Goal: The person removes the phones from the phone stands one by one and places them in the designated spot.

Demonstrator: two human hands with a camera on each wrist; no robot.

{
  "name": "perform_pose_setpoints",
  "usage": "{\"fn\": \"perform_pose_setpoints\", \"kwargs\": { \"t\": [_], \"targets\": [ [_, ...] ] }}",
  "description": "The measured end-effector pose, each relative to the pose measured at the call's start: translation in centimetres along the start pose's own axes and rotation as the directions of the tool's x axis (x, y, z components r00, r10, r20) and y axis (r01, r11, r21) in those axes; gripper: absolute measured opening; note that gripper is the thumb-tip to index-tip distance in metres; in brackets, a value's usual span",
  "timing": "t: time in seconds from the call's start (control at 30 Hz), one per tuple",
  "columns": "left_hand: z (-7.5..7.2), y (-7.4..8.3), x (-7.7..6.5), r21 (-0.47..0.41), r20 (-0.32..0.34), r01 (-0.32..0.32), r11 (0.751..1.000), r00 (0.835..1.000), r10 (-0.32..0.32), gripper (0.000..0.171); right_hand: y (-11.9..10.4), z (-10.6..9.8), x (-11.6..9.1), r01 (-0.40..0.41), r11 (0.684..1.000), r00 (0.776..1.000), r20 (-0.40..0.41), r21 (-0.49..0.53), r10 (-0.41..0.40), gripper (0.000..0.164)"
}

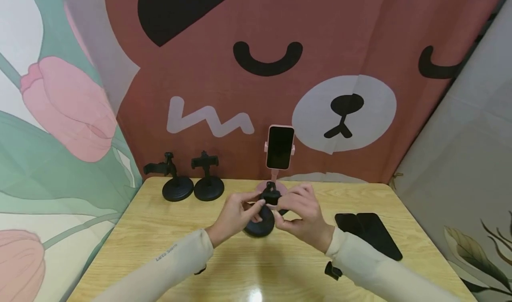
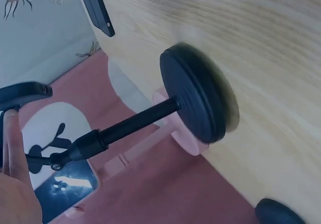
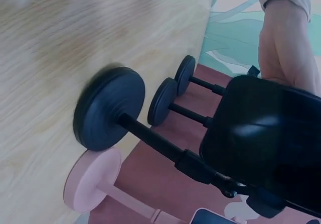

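Note:
A black phone stand with a round base (image 1: 259, 224) stands on the table before me. Both hands are at its clamp (image 1: 271, 197). From the left, my left hand (image 1: 240, 211) pinches the clamp between thumb and fingers. My right hand (image 1: 302, 211) grips its right side with curled fingers, its thumb lower down. In the left wrist view the black pole (image 2: 135, 121) runs up to a joint beside the left fingers (image 2: 17, 148). A dark, glossy clamp plate (image 3: 261, 143) fills much of the right wrist view, hiding the left fingertips; the right hand is out of that view.
Behind stands a pink phone stand (image 1: 274, 175) holding a phone (image 1: 280, 147). Two more black phone stands (image 1: 177, 188) (image 1: 209, 188) are at the back left. Flat black phones (image 1: 368, 233) lie side by side on the right. A patterned curtain (image 1: 200, 80) hangs behind the table.

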State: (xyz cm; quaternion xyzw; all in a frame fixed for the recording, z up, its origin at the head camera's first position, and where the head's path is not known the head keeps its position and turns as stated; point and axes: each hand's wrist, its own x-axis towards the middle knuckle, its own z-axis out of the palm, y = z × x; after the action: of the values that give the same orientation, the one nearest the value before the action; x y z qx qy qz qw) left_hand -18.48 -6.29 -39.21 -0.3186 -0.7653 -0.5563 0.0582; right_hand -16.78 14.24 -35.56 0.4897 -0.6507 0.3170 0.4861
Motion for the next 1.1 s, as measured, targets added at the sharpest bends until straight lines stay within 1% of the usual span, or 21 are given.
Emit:
{"fn": "perform_pose_setpoints", "kwargs": {
  "t": [0.1,0.17,0.27,0.43,0.77,0.9,1.1],
  "targets": [
    [-0.2,0.1,0.0,0.018,0.046,-0.009,1.0,0.999,0.008,0.031,0.0,0.0,0.1,-0.009,1.0,1.0,-0.002,0.027,0.009,0.022],
    [-0.3,0.1,-0.1,0.027,0.063,-0.004,1.0,0.998,0.002,0.032,0.0,0.0,0.1,-0.014,0.999,1.0,-0.005,0.046,0.015,0.022],
    [-0.3,0.0,-0.2,0.025,0.056,0.023,0.999,0.998,-0.024,0.032,0.0,0.0,0.0,-0.011,0.998,1.0,0.001,0.064,0.011,0.022],
    [-0.4,-0.3,-0.4,0.006,0.062,0.026,1.0,0.998,-0.026,0.031,0.0,0.0,0.1,0.002,0.996,1.0,0.009,0.087,-0.002,0.019],
    [-0.8,-0.4,-0.5,-0.03,0.078,0.035,0.999,0.996,-0.032,0.035,-0.1,0.2,0.4,0.026,0.996,0.999,0.02,0.09,-0.028,0.02],
    [-1.0,-0.3,-0.6,-0.019,0.074,0.032,0.999,0.997,-0.03,0.035,-0.3,0.6,0.8,0.024,0.995,1.0,0.013,0.1,-0.026,0.022],
    [-1.0,-0.3,-0.6,0.012,0.091,0.001,1.0,0.996,-0.002,0.031,-0.6,0.8,1.5,0.006,0.994,1.0,0.014,0.111,-0.008,0.025]
  ]
}}
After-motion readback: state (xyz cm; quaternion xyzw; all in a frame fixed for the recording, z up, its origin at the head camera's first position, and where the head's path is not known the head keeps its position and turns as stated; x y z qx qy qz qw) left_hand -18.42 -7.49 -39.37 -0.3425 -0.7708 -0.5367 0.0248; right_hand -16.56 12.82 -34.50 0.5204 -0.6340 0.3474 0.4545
